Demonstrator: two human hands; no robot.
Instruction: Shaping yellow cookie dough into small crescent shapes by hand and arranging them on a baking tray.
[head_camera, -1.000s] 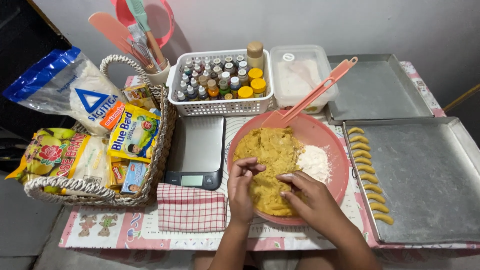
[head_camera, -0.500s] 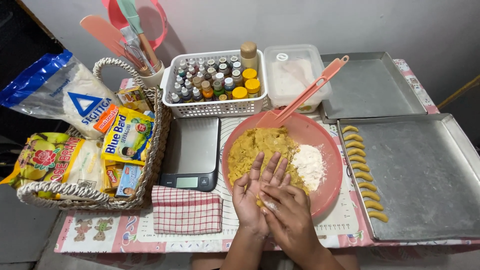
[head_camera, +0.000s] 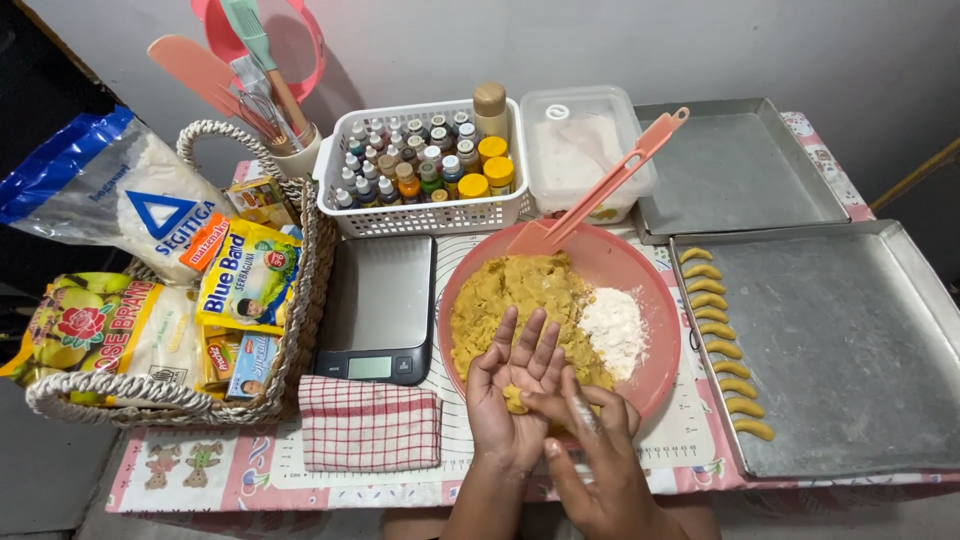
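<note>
My left hand (head_camera: 508, 392) lies palm up over the near rim of a pink bowl (head_camera: 648, 300). My right hand (head_camera: 588, 450) presses across it, and a small piece of yellow dough (head_camera: 514, 400) shows between the two palms. The bowl holds a mound of yellow dough (head_camera: 515, 300) and a heap of white flour (head_camera: 612, 328). A pink spatula (head_camera: 600, 190) leans on the bowl's far rim. To the right, several curved dough pieces (head_camera: 722, 342) lie in a column along the left edge of a metal baking tray (head_camera: 860, 350).
A digital scale (head_camera: 380, 305) and a red checked cloth (head_camera: 370, 425) sit left of the bowl. A wicker basket (head_camera: 160, 395) of packets stands at far left. Behind are a white basket of small bottles (head_camera: 425, 165), a lidded plastic box (head_camera: 580, 150) and a second tray (head_camera: 735, 165).
Both hands lifted out of the dough in the bowl and came together near its front rim, with a small piece of dough pressed between the palms.
</note>
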